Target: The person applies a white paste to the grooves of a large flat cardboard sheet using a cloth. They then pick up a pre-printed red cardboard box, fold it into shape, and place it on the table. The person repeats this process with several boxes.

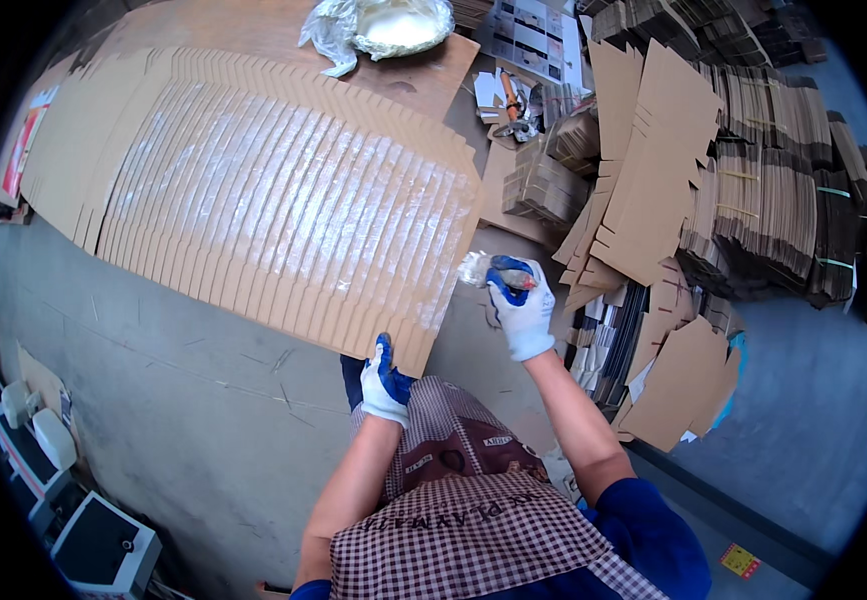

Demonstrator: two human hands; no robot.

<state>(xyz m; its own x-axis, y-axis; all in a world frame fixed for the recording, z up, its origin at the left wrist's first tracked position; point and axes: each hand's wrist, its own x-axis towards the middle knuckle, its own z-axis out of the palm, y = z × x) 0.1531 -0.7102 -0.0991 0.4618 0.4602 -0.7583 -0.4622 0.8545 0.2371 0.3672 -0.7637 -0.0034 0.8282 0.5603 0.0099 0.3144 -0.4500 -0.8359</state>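
Note:
Overlapping brown cardboard sheets lie fanned out in a long row on the table, with a shiny wet coat over their middle strips. My left hand, in a white and blue glove, grips the near right edge of the row, thumb on top; its other fingers are mostly hidden. In my right hand, gloved alike, is a brush with whitish, wet-looking bristles, closed in the fingers just beyond the row's right end. At the far side of the table stands a plastic-wrapped bowl of white paste.
Bare wooden tabletop shows behind the sheets. To the right lean large flat cardboard pieces, before tied stacks of folded cardboard. An orange-handled tool lies beyond the table's right edge. Grey and white equipment stands at lower left.

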